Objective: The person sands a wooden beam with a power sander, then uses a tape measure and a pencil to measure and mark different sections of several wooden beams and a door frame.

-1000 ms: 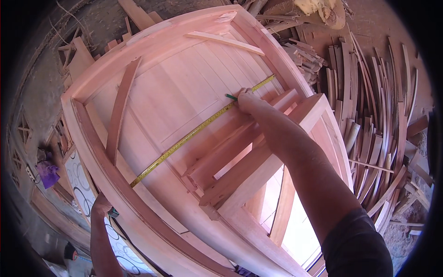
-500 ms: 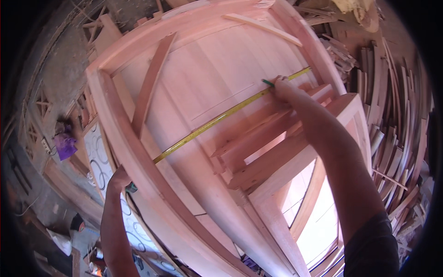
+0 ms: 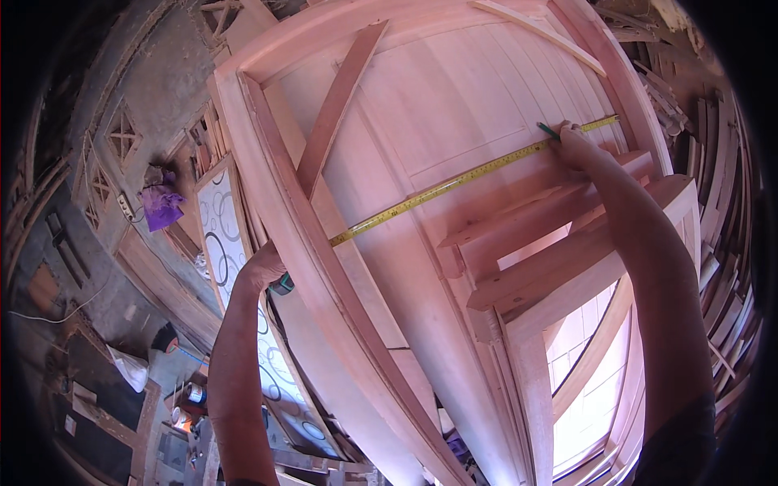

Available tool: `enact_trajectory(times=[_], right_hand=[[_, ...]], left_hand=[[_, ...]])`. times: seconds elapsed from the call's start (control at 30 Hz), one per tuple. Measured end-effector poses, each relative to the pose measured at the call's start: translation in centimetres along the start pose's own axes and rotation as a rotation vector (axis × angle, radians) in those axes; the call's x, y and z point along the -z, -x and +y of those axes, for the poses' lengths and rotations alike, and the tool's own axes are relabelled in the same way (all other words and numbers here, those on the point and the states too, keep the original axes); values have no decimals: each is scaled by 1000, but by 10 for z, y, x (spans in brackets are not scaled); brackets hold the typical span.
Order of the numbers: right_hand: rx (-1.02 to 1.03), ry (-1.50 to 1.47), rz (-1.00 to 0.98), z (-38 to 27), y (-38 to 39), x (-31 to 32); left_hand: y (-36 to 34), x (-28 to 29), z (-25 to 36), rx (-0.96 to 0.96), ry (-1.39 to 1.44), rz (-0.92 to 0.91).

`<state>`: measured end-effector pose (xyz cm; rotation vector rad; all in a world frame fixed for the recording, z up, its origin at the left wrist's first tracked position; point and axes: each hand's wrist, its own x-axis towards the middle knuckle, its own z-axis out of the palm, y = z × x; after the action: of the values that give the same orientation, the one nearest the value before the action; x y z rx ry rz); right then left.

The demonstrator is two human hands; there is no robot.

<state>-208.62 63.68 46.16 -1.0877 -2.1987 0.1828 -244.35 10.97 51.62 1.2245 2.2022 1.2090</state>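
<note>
A large pinkish unfinished wooden frame (image 3: 308,300) with panelled inside, diagonal braces and crossbeams fills the view. A yellow measuring tape (image 3: 438,191) stretches across it from the left rail to the right side. My left hand (image 3: 263,263) is wrapped round the green tape case (image 3: 284,283) outside the left rail, its fingers partly hidden. My right hand (image 3: 574,150) rests on the tape near its right end, closed on a green pencil (image 3: 548,131) above the upper crossbeam (image 3: 535,211).
Stacked timber strips (image 3: 725,243) lie on the right. On the left are a board with circle patterns (image 3: 223,243), a purple bag (image 3: 162,206), a power strip (image 3: 125,206), a broom head (image 3: 164,339) and small cans (image 3: 194,393) on the floor.
The frame and both arms have shifted rightward in the picture as the view moved, showing more floor on the left. The tape stays stretched, with both hands keeping their grips.
</note>
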Motion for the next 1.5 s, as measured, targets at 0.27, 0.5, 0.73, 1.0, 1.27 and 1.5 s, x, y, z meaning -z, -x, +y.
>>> enact_trajectory(times=[0.27,0.5,0.73,1.0,1.27,1.5], right_hand=[[-1,-8,-3,0,0,3],[-1,32,-64,-7,5,11],[7,32,-91,-12,9,17],[10,45,-64,-10,10,18],[1,76,-49,-12,10,13],[-20,69,-62,-10,6,13]], left_hand=[[2,-3,3,-25,-37,16],[-3,5,-12,38,-59,64],[3,1,-1,55,-67,66],[0,1,-4,70,-65,67],[0,3,-13,21,-26,88],[-1,3,-11,46,-46,84]])
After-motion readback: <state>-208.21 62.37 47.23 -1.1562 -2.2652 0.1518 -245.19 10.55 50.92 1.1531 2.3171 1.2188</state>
